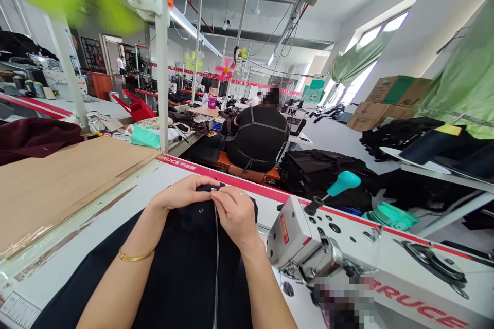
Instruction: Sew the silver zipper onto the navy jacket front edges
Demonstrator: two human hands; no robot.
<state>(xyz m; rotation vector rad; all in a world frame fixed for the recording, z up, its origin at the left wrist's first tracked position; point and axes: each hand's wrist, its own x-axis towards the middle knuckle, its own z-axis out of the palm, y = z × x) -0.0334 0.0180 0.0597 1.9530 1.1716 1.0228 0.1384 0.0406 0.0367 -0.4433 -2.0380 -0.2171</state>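
A black garment (181, 272) lies across the white sewing table in front of me. Down it runs a thin pale line (216, 267); whether this is a zipper or piping I cannot tell. My left hand (187, 191), with a gold bangle on its wrist, pinches the garment's far edge between thumb and fingers. Close against it, my right hand (236, 212) is closed on the same edge, at the top of the pale line. A small shiny spot shows between the fingertips, too small to name.
A white sewing machine (297, 236) stands right of the garment, a turquoise-handled tool (343, 183) upright beside its head. Brown board (77, 175) covers the left side. Beyond the table's red edge sits a co-worker (258, 131) with their back to me. A post (162, 61) rises at the far edge.
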